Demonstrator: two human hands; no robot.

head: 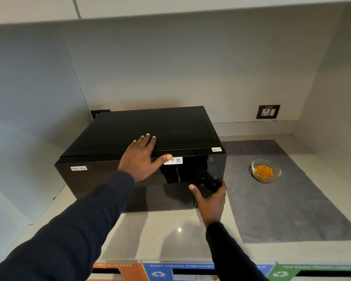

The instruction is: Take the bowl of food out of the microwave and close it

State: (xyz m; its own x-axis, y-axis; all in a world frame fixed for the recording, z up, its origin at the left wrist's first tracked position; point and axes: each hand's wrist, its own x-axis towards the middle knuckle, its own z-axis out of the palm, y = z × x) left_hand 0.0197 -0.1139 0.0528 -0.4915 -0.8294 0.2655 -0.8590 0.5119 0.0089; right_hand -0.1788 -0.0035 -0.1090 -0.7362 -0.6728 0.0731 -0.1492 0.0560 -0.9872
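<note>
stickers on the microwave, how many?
3: "Non-Veg" label on the door's upper left, QR sticker by the left hand's thumb, small label at top right corner. Other sides hidden.

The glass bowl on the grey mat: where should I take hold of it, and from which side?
Grip the glass bowl by its rim, coming from above and the front. It stands upright and open on the grey mat, clear space all round, and its rounded walls taper downward, so a side grasp would probably slip. Thumb outside, fingers just over the rim, clear of the orange food.
</note>
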